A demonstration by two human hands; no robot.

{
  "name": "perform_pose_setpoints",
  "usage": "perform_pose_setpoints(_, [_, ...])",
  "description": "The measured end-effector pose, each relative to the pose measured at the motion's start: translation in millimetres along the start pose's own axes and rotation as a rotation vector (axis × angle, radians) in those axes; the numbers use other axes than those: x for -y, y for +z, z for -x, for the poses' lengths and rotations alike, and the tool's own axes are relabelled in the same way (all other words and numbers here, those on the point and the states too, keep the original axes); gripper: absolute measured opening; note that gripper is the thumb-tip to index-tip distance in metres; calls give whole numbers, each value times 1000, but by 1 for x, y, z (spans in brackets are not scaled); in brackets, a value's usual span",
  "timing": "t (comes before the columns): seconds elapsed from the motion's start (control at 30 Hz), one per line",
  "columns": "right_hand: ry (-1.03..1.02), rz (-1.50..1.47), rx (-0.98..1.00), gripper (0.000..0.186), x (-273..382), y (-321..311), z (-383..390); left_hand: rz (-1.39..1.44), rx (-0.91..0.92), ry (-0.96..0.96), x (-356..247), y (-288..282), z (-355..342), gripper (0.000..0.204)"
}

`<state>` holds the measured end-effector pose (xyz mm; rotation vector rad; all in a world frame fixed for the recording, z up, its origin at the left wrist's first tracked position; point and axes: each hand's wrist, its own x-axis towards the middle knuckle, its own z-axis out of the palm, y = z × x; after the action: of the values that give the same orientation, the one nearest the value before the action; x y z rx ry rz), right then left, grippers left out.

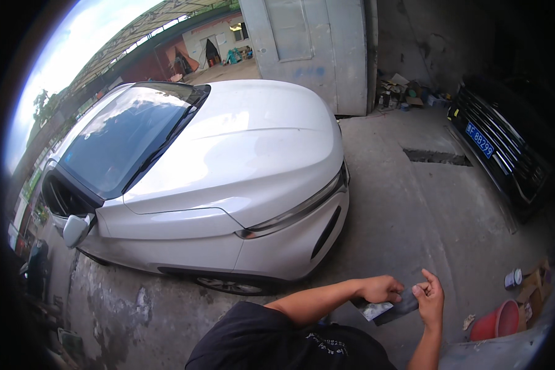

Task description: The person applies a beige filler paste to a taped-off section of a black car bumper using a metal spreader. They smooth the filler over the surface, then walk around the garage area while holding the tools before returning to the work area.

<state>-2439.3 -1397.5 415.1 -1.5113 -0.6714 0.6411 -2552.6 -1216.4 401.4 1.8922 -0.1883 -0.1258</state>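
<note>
Both hands are meeting over a small dark flat sheet (393,308), something like a piece of abrasive paper with a pale glossy patch at its near-left corner. The left hand (381,288) is closing its fingers down over the sheet's upper left edge, pinching it, while the right hand (430,299) is gripping the opposite end between thumb and curled fingers, its index finger sticking up and clear of the sheet. The sheet is hanging between the two hands above the concrete floor (425,209), touching nothing else. Just below the grip, the person's black shirt (277,342) is filling the lower edge of the view. To the right of the hands, near the floor's edge, a red bucket (499,320) is sitting beside some cardboard boxes (533,287) and a small tin can (512,279). Up and to the left of the grip, a white car (228,179) is standing with its front corner and wheel nearest the hands, well apart from them. Far off to the upper right, a dark car (505,148) is showing its grille in shadow, and a grey metal door (314,49) is standing behind the white car.
</note>
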Motion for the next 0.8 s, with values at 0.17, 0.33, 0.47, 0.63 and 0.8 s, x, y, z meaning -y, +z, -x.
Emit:
perform_pose_setpoints(0.17, [13, -42, -60, 51, -14, -2, 10, 163, -40, -132, 2, -13, 11, 18])
perform_pose_setpoints(0.33, [40, -24, -186, 46, -24, 0, 20, 199, -73, -137, 14, -17, 7, 18])
perform_pose_setpoints(0.47, [77, 4, -312, 42, -29, 5, 21, 540, -305, -157, 30, -23, 1, 17])
perform_pose_setpoints(0.63, [91, 87, -424, 46, -33, 23, 16, 539, -557, -255, 51, -33, -14, 16])
perform_pose_setpoints(0.8, [-48, -72, -438, 62, -42, 47, -1, 749, -477, -159, 47, -37, -17, 16])
